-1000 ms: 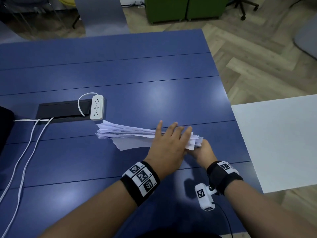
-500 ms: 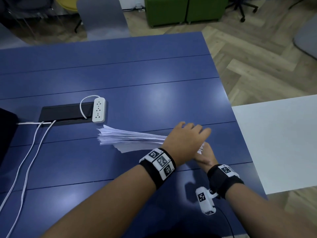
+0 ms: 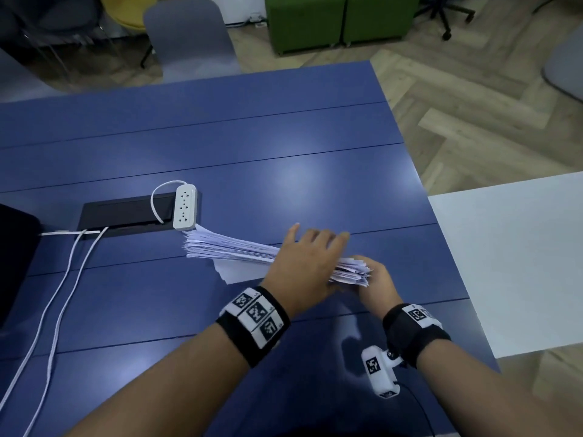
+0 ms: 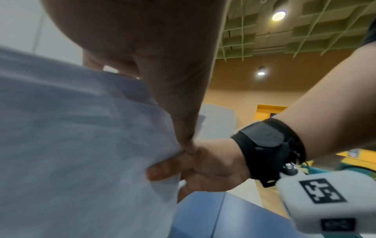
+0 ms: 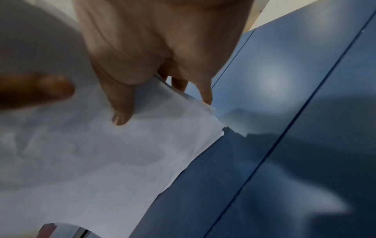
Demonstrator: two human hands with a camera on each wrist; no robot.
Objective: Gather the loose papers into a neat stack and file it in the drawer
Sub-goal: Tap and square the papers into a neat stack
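A thick stack of white papers stands on its long edge on the blue table, sheets uneven at both ends. My left hand lies over the top of the stack near its right part, fingers straight; its thumb runs down the near sheet. My right hand grips the stack's right end, thumb on the near face of the papers and fingers behind. No drawer is in view.
A white power strip lies just beyond the stack's left end, beside a black cable hatch. White cables run down the left. A dark object sits at the left edge; a white table adjoins on the right.
My left hand slid right along the top of the stack, then back left, uncovering the stack's right end again. My right hand kept its hold at that end.
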